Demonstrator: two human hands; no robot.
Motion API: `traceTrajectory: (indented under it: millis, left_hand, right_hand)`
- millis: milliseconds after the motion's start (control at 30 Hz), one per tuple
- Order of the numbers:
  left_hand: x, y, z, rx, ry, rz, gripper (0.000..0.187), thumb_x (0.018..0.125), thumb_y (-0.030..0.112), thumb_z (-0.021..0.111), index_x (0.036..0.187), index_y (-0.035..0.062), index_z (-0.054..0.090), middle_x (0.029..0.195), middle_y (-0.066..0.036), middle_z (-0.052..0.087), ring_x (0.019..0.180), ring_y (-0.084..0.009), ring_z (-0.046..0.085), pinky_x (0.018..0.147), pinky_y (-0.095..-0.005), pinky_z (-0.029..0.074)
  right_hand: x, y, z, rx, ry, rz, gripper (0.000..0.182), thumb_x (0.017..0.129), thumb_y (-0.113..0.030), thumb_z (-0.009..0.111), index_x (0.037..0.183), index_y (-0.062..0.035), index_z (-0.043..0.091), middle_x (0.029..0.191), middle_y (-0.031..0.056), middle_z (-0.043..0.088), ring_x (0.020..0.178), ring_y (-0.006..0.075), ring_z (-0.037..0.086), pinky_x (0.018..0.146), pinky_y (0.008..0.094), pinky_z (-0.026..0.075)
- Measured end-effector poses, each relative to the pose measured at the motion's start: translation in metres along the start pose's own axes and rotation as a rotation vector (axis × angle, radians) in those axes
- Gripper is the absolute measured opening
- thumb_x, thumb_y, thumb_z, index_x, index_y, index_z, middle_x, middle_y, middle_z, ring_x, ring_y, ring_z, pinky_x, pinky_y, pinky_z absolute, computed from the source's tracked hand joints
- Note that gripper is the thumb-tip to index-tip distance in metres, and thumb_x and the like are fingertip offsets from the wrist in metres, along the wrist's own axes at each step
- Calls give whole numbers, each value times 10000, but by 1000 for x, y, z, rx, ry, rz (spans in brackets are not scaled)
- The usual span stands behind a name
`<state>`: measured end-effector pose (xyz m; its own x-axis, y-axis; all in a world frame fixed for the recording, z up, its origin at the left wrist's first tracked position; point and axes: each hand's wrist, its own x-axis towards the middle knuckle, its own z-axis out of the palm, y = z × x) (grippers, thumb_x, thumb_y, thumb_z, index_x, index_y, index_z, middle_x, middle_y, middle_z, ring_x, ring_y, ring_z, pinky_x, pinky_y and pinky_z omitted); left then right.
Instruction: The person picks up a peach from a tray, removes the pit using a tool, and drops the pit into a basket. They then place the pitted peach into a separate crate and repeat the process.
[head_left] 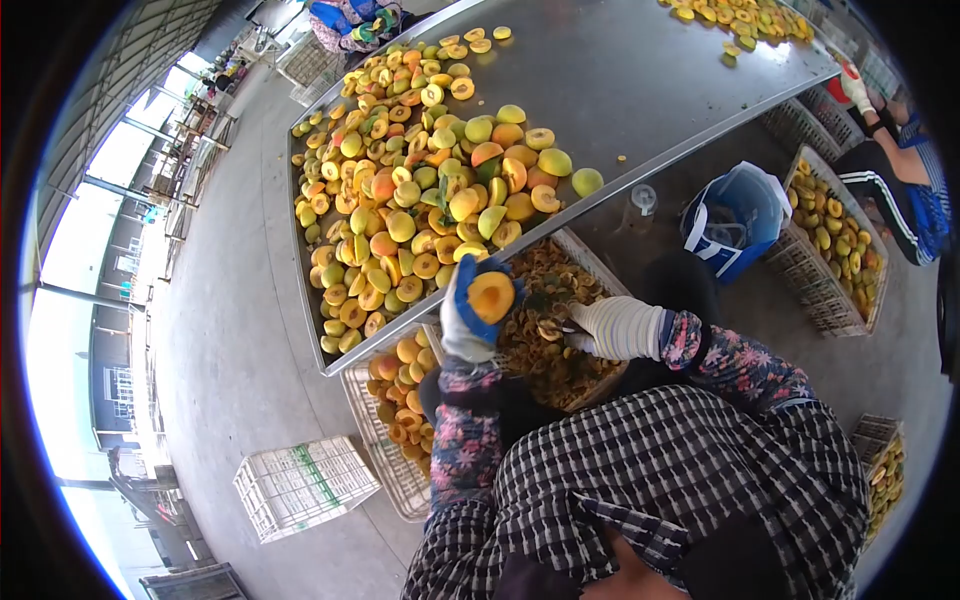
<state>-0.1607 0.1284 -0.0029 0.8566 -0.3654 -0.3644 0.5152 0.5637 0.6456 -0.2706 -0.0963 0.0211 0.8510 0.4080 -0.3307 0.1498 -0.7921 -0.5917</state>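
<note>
My left hand (pixel 466 325), in a white and blue glove, grips a peach half (pixel 491 297) with its orange cut face turned up. It is just off the near edge of the metal table (pixel 590 90), beside a heap of halved peaches (pixel 400 215). My right hand (pixel 622 328), in a white knitted glove, is closed over a crate of brown pits and scraps (pixel 540 375). Something small and dark shows at its fingertips, too small to name. By my left forearm is a crate (pixel 383 455) holding peach halves (pixel 408 375).
An upturned white crate (pixel 305 487) lies on the floor at left. On the right are a blue bucket (pixel 735 220), a clear plastic cup (pixel 642 198) and a crate of peaches (pixel 832 235). Co-workers sit at the far side (pixel 355 22) and right (pixel 905 170).
</note>
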Motion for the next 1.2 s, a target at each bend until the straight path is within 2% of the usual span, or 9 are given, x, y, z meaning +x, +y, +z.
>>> traceTrajectory:
  millis: [67,100,167,200,233,567,800,1000,1200]
  left_hand:
    - [-17,3,-28,827,-2,752,304,1031,230,533,1237,11,577,1093,-119,677,993,-252,664,889,-370,549]
    - [-15,25,-39,112,207,346,315,1060,219,469,1162,-27,638,1022,-125,706,901,-237,676,888,-357,534]
    - [-47,73,-70,1556,86,838,300,1000,231,605,1117,-39,664,1022,-91,706,855,-174,664,825,-307,532]
    - [-39,83,-114,877,271,461,332,968,240,657,1136,-47,661,1013,-75,706,846,-123,653,805,-275,526]
    - [-48,101,-110,1188,380,318,333,976,239,646,1136,-53,665,1019,-76,708,892,-99,654,819,-251,521]
    - [70,57,48,1705,62,599,341,923,239,649,1199,39,664,1151,-162,684,1048,-297,671,897,-353,510]
    - [205,7,98,2472,-334,355,676,872,23,499,1518,182,373,1641,-105,193,1457,-367,296,1167,-472,333]
    - [213,13,115,2516,-309,30,619,867,115,574,1468,141,428,1575,-141,323,1407,-353,388,1140,-427,380]
    - [191,31,79,2014,95,297,674,792,321,739,1376,81,501,1358,-222,518,1198,-357,583,981,-423,507]
  right_hand:
    - [-3,4,0,-104,-73,23,393,952,-354,568,1153,-17,569,865,227,689,862,418,669,777,498,517]
    - [-5,7,0,-157,-108,40,387,949,-358,572,1136,-20,578,861,226,689,866,416,670,777,499,518]
    - [-6,11,1,-98,-119,70,391,939,-375,582,1117,-27,597,864,217,694,865,410,675,778,499,521]
    - [-5,13,1,-79,-128,87,395,937,-376,585,1123,-28,598,868,214,696,866,409,675,779,498,521]
    - [-4,14,1,-62,-143,100,400,935,-378,588,1129,-29,598,873,211,698,866,409,676,780,498,521]
    - [22,44,23,115,-175,0,415,940,-409,595,1130,-42,624,903,195,705,875,379,690,789,456,526]
    - [24,58,32,208,-122,-87,464,946,-431,580,1173,-28,620,907,214,700,850,393,679,788,454,521]
    - [18,61,25,266,-123,-79,521,957,-498,560,1170,-24,604,915,228,679,862,408,661,788,473,511]
    - [16,47,12,297,-166,7,461,966,-432,573,1204,-38,602,952,216,691,897,378,673,824,446,512]
